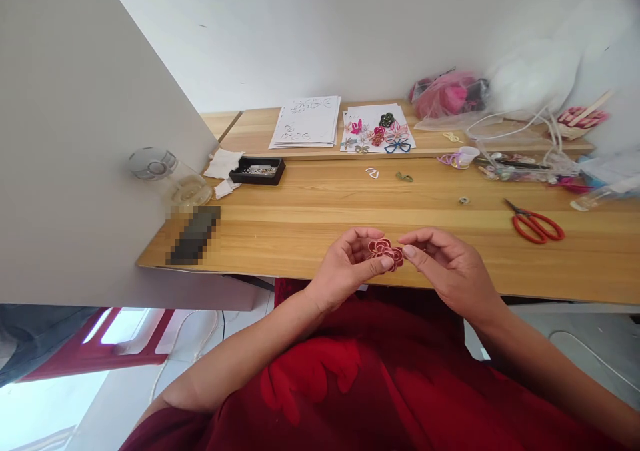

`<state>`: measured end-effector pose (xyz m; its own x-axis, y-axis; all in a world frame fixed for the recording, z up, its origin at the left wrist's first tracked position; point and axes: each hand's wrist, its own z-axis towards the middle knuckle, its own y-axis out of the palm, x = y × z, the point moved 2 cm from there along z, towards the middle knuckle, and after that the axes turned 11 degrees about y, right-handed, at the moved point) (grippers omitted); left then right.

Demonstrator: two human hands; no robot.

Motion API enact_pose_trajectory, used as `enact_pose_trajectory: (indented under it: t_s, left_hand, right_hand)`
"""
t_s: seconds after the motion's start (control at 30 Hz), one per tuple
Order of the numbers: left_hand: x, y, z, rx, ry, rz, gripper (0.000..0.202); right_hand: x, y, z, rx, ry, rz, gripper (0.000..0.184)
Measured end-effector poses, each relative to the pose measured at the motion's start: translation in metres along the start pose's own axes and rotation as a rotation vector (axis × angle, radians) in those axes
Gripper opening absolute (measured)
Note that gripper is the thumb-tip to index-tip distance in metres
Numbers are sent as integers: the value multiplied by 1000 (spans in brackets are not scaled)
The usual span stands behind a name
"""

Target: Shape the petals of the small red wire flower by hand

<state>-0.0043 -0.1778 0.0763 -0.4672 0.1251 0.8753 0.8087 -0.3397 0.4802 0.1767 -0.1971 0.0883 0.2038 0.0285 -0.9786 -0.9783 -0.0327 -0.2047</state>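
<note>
A small dark red and pink looped flower (386,254) is held just above the front edge of the wooden table. My left hand (353,258) is closed on it, thumb across its lower petals and fingers behind. From the other side, the thumb and forefinger of my right hand (445,264) pinch at the flower's right edge. Whether a fine thread or wire lies between those fingertips is too small to tell. Beyond my hands lie a white looped petal piece (372,172) and a green looped piece (405,177).
Red-handled scissors (537,228) lie to the right, near a small metallic bit (464,200). A black tray (257,171) of small parts and a clear jar (190,190) stand left. Behind are drawn paper sheets (307,124), finished flowers on paper (379,136) and plastic bags (453,101).
</note>
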Motion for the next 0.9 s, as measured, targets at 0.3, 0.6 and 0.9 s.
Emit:
enact_pose_trajectory:
  t_s: [0.3, 0.6, 0.9]
  left_hand:
    - [0, 3, -4, -151, 35, 143, 59]
    - [0, 3, -4, -141, 93, 216, 62]
    - [2, 1, -4, -132, 73, 202, 62]
  right_hand:
    - [-6, 2, 7, -221, 156, 55, 17]
    - [-4, 2, 7, -215, 211, 95, 18]
    - [6, 1, 2, -176, 261, 118, 23]
